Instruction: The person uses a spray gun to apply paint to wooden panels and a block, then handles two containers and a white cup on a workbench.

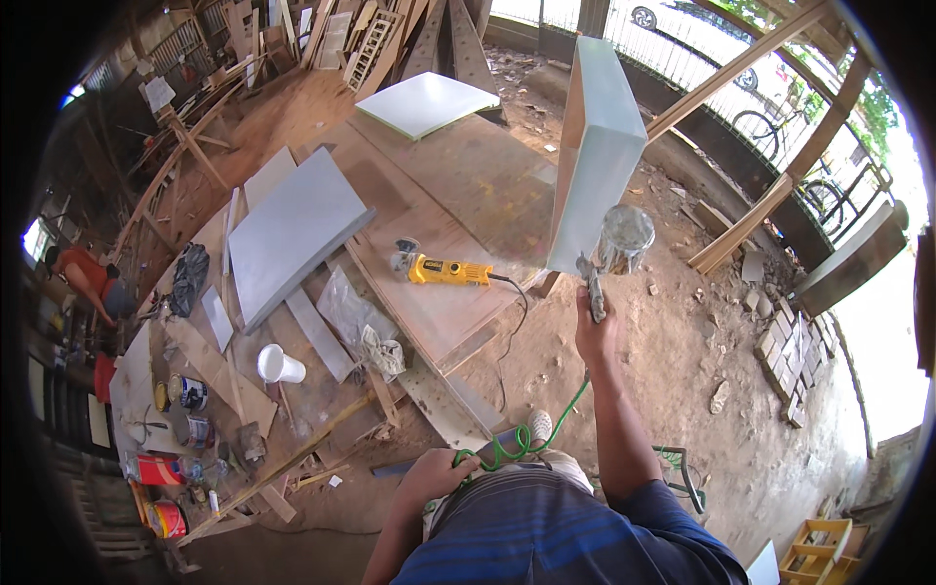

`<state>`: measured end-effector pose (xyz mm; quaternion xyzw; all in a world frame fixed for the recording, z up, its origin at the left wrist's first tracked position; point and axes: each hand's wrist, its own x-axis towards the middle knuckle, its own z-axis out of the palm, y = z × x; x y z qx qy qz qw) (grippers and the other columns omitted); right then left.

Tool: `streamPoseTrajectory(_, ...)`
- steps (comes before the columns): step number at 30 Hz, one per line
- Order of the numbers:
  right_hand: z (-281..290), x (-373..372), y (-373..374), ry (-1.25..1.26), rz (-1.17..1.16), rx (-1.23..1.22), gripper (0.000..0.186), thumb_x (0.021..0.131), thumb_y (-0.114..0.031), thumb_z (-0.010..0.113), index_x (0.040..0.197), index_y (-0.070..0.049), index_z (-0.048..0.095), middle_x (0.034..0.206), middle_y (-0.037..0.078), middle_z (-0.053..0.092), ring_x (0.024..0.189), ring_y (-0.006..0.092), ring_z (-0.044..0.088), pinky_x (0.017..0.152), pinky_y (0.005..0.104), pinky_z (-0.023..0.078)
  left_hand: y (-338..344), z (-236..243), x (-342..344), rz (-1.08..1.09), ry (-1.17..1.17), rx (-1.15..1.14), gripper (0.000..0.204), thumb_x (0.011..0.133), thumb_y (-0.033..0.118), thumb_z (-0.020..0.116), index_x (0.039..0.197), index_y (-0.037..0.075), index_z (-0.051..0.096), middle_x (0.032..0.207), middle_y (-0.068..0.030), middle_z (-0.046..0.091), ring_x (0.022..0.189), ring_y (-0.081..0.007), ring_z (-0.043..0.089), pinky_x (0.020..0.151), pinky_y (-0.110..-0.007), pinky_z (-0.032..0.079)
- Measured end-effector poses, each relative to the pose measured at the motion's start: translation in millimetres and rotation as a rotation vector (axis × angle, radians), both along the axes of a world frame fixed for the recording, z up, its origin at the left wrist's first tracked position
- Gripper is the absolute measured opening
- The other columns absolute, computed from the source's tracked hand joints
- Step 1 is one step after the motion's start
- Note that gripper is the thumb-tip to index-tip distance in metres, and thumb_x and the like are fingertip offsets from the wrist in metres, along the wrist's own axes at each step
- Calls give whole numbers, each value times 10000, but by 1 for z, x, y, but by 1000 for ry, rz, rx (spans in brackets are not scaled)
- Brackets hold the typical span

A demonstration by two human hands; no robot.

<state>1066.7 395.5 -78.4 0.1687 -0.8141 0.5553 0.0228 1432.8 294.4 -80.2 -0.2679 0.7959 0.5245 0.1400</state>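
My right hand (596, 330) is closed round the handle of a spray gun (593, 283), whose round metal cup (626, 230) is spattered with paint. The gun is close to the lower end of a pale, open wooden box (606, 136) standing at the right end of the worktable. A green coiled air hose (561, 421) runs down from my right hand and across my front. Its coils pass by my left hand (439, 475), which is closed on the hose at my waist.
A yellow angle grinder (450, 271) with a dark cord lies on the wooden table (487, 195). White panels (297, 224) rest to the left. A white plastic cup (281, 365) and several paint cans (188, 392) stand at lower left. Another person (86, 278) bends at far left. Bricks (792, 356) lie at right.
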Motion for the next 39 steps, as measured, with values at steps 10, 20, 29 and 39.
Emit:
streamPoseTrajectory(10,-67,10,4,-106,-65,177,421,1023,-409,692,960,8,691,788,251,665,730,423,642,713,492,509,3,0,-3,-22,-117,-63,511,997,499,638,955,3,748,835,-267,701,818,-424,703,758,-487,519)
streamPoseTrajectory(20,-89,15,9,-116,-145,195,385,1030,-430,670,1053,-46,702,830,267,687,824,490,681,726,541,514,2,3,-5,-19,-134,-29,506,1002,499,634,1002,7,752,864,-265,713,850,-429,708,787,-477,525)
streamPoseTrajectory(29,-103,12,1,-164,-49,179,415,1029,-464,666,1066,-53,705,866,265,697,867,486,688,751,547,517,2,-3,-5,-35,-117,-53,503,996,500,639,982,10,748,849,-267,708,842,-433,708,770,-482,523)
streamPoseTrajectory(39,-103,12,-5,-111,-26,118,414,1036,-445,672,1004,-32,686,809,235,664,750,446,635,705,497,504,-1,4,-2,-25,-134,-30,474,1005,521,607,966,93,807,860,-233,740,875,-414,727,797,-479,549)
